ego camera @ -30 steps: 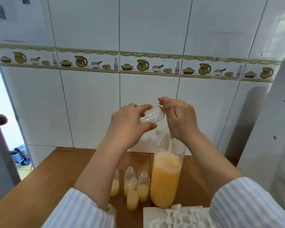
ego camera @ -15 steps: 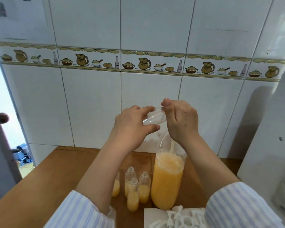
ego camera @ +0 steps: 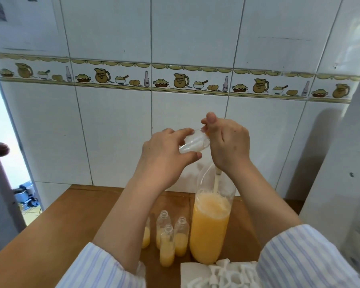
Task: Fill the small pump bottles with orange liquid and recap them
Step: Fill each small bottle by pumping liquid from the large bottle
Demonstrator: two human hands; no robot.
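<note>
Gripping a small clear bottle (ego camera: pixel 193 143) tipped on its side above the big orange-filled bottle (ego camera: pixel 211 227), the left hand (ego camera: pixel 164 154) curled round its body while the right hand (ego camera: pixel 227 140) pinched its neck. Four uncapped small bottles (ego camera: pixel 167 244), partly filled, stood on the table (ego camera: pixel 60 225) just left of the big one.

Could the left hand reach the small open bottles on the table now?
Probably not yet: the left hand holds a tilted clear small bottle, though nothing blocks the way to the open bottles below.
</note>
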